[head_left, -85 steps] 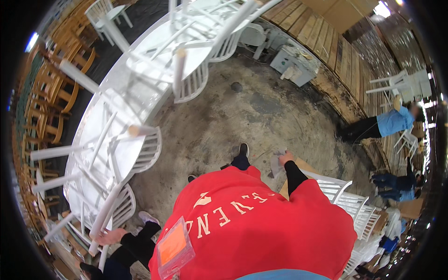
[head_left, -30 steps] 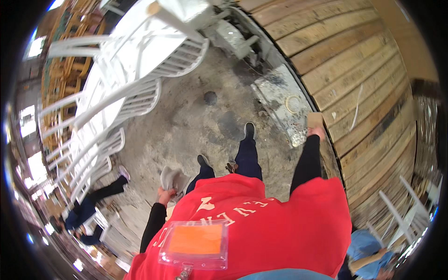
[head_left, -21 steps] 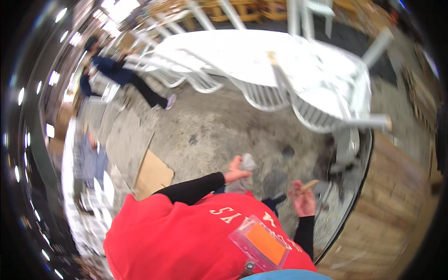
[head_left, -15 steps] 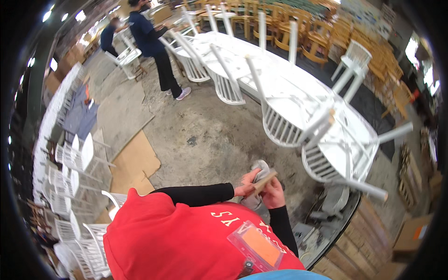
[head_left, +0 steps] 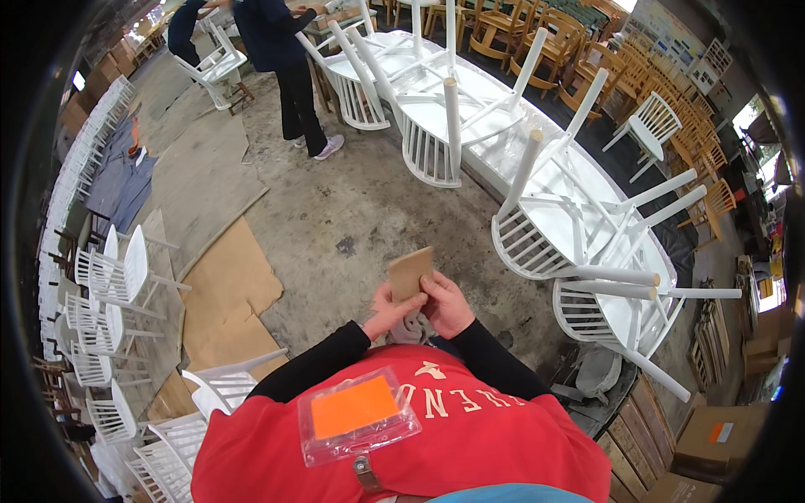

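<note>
Upturned white chairs (head_left: 537,210), cardboard sheets (head_left: 222,293) on concrete floor (head_left: 352,193)

Floor (head_left: 369,210): bare grey concrete, stained and dusty, with a dark blotch near its middle.
Cardboard sheets (head_left: 222,293): flat on the concrete at the left, brown, overlapping (the edges curl a little).
Blue cloth (head_left: 117,180): spread on the ground beside the far-left chair row.
White chairs (head_left: 109,289): upright on the floor along the left side, close together.
Long white table (head_left: 511,142): stands at the right, carrying upturned white chairs (head_left: 553,226), legs in the air.
Cardboard boxes (head_left: 713,440): at the lower right.
</note>
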`<state>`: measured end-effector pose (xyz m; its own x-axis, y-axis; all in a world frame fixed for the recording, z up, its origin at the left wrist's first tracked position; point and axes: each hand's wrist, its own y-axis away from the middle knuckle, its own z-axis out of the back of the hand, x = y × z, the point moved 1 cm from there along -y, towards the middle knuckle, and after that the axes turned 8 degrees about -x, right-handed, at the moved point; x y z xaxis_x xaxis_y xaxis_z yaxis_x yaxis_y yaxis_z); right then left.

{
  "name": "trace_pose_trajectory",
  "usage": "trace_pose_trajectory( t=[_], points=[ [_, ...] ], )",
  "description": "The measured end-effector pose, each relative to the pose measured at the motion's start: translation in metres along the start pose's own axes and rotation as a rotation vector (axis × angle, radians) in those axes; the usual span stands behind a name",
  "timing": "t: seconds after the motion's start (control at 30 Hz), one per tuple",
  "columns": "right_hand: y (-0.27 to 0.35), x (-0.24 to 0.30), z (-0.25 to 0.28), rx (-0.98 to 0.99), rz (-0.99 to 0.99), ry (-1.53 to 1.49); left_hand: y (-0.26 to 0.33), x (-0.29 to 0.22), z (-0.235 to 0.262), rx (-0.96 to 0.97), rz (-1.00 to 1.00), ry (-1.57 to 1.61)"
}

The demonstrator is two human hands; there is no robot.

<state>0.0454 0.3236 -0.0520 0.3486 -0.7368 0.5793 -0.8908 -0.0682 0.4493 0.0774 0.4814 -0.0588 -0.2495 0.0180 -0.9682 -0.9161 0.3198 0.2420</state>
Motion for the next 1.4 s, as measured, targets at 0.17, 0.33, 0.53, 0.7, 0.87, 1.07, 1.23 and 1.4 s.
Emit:
trace_pose_trajectory(
  t=[0.17, 0.33, 0.53, 0.7, 0.87, 1.07, 1.23, 1.4],
  points=[
    [-0.063, 0.048, 0.044, -0.165, 0.157, -0.121, -0.089, -0.021, 0.039, -0.027, 0.15, -0.051],
    [-0.112, 0.094, 0.085, -0.383, 0.227, 0.012, -0.199, -0.024, 0.086, -0.271, 0.008, -0.425],
    [-0.194, 0.106, 0.106, -0.38, 0.146, 0.171, -0.306, -0.087, 0.138, -0.194, -0.14, -0.223],
    [-0.266, 0.122, 0.063, -0.312, 0.055, 0.348, -0.391, -0.133, 0.191, -0.467, -0.097, -0.235],
    [-0.325, 0.14, 0.023, -0.269, -0.015, 0.22, -0.498, -0.194, 0.215, -0.526, -0.422, -0.439],
    [-0.397, 0.134, -0.027, -0.322, -0.057, -0.084, -0.617, -0.238, 0.226, -0.583, -0.57, -0.489],
    [-0.439, 0.131, -0.09, -0.343, 0.031, -0.335, -0.664, -0.239, 0.232, -0.49, -0.599, -0.359],
    [-0.485, 0.171, -0.129, -0.239, 0.179, -0.255, -0.675, -0.237, 0.248, -0.308, -0.565, -0.19]
  ],
)
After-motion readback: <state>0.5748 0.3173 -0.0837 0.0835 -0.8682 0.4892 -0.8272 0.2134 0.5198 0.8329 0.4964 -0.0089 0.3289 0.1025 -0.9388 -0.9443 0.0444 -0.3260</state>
